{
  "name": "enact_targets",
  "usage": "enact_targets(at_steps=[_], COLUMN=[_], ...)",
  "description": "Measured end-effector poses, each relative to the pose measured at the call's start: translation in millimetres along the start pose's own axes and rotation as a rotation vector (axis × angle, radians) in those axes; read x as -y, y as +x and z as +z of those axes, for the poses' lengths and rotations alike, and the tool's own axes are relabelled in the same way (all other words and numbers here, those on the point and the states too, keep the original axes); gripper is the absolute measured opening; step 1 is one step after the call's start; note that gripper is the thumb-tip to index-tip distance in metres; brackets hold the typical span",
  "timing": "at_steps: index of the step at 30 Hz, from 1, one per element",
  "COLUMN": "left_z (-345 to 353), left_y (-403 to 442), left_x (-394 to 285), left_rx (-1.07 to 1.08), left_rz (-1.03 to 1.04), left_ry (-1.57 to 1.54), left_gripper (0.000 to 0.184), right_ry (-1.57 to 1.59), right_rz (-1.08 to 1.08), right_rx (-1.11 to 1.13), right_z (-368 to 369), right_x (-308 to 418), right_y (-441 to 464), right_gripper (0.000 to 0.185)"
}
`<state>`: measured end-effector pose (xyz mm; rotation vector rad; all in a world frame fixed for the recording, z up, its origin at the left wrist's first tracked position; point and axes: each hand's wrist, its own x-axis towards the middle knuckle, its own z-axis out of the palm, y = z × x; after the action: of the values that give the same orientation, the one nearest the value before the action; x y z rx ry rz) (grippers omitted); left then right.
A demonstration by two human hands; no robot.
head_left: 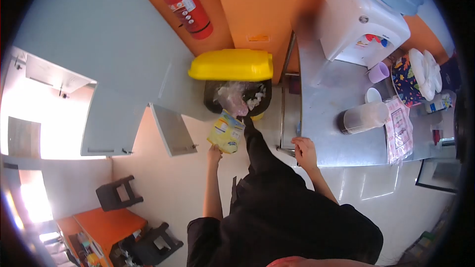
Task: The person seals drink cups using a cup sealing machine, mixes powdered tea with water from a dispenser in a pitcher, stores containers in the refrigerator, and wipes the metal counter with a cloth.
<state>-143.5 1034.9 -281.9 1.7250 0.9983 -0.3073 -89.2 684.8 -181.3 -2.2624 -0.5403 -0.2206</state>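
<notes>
A yellow plastic packet (226,132) is gripped at its lower left corner by my left hand (214,154). The packet hangs just in front of a dark bin (213,100) with its yellow lid (232,65) raised. Clear plastic and crumpled white waste lie inside the bin. My foot is at the bin's front. On the right, my right hand (305,152) is beside the corner of the metal table (326,138), with its fingers curled; whether it holds anything is too small to tell.
A water dispenser (363,22), a purple cup (379,72), a white cup (372,95) and a pitcher of dark liquid (363,117) stand or lie on the table. A fire extinguisher (190,11) hangs behind the bin. An open cabinet door (171,129) and stools (118,194) are left.
</notes>
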Motion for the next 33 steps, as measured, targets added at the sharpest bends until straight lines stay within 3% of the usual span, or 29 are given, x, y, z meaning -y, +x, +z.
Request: enact_targets(at_steps=[4,5,6,8,10,12,14,16,17,19,20,21,23,25,28,30,31,33], left_z=[27.3,33.3,44.6,59.0,71.1,80.5,91.6,114.8,120.4,125.3,125.2,123.7,112.1,99.5,95.4,107.5,117.1,139.9], left_y=[92.5,112.2,127.1,124.0,141.4,189.7,240.8,251.1,233.7,174.0,126.3,77.5,29.5,-46.5,-85.4,-112.8,-121.4,-126.8], left_x=[-25.1,-32.0,-41.7,-76.5,-104.6,-128.4,-130.8,-104.6,-96.6,-90.2,-89.9,-84.1,-55.0,-78.6,-72.0,-93.8,-102.0,-112.5], left_rx=[0.227,0.312,0.406,0.401,0.48,0.458,0.404,0.34,0.373,0.49,0.468,0.45,0.498,0.561,0.547,0.484,0.454,0.415], left_rz=[-0.017,-0.031,-0.065,-0.032,0.013,0.239,0.442,0.605,0.589,0.825,0.83,0.83,0.729,0.525,0.512,0.539,0.551,0.693], left_ry=[-0.512,-0.59,-0.658,-0.529,-0.406,-0.055,0.284,0.568,0.326,0.331,0.277,0.224,0.36,0.497,0.381,0.357,0.344,0.248], left_gripper=[0.034,0.036,0.039,0.052,0.064,0.06,0.057,0.054,0.049,0.047,0.046,0.045,0.043,0.041,0.039,0.038,0.037,0.036], right_ry=[-0.008,-0.014,-0.057,-0.157,-0.293,-0.306,-0.371,-0.037,0.139,0.159,0.173,0.235,0.378,0.534,0.737,0.804,0.81,0.809], right_rz=[0.002,0.046,0.049,0.054,0.228,0.4,0.455,0.517,0.543,0.398,0.319,0.305,0.343,0.306,0.133,0.099,0.185,0.218], right_rx=[-0.021,0.061,-0.089,-0.361,-0.923,-1.041,-0.842,-0.838,-0.825,-0.661,-0.591,-0.688,-0.712,-0.652,-0.388,-0.384,-0.333,-0.432], right_z=[-2.2,-2.2,-8.6,-25.5,-49.0,-111.9,-135.8,-142.2,-141.9,-139.5,-136.5,-130.7,-151.2,-201.4,-312.3,-371.0,-405.0,-466.3], right_x=[0.6,-4.1,-1.1,9.2,-3.6,-2.2,-38.8,-60.0,-64.8,-63.9,-63.4,-62.9,-50.2,-34.0,6.4,17.9,27.4,17.8], right_y=[0.3,-4.7,-7.8,-13.4,-14.4,17.2,26.8,48.2,54.7,55.0,56.0,57.2,67.8,82.7,109.6,121.7,124.1,128.8], right_gripper=[0.02,0.024,0.031,0.047,0.08,0.1,0.092,0.091,0.091,0.09,0.089,0.088,0.087,0.088,0.077,0.07,0.072,0.073])
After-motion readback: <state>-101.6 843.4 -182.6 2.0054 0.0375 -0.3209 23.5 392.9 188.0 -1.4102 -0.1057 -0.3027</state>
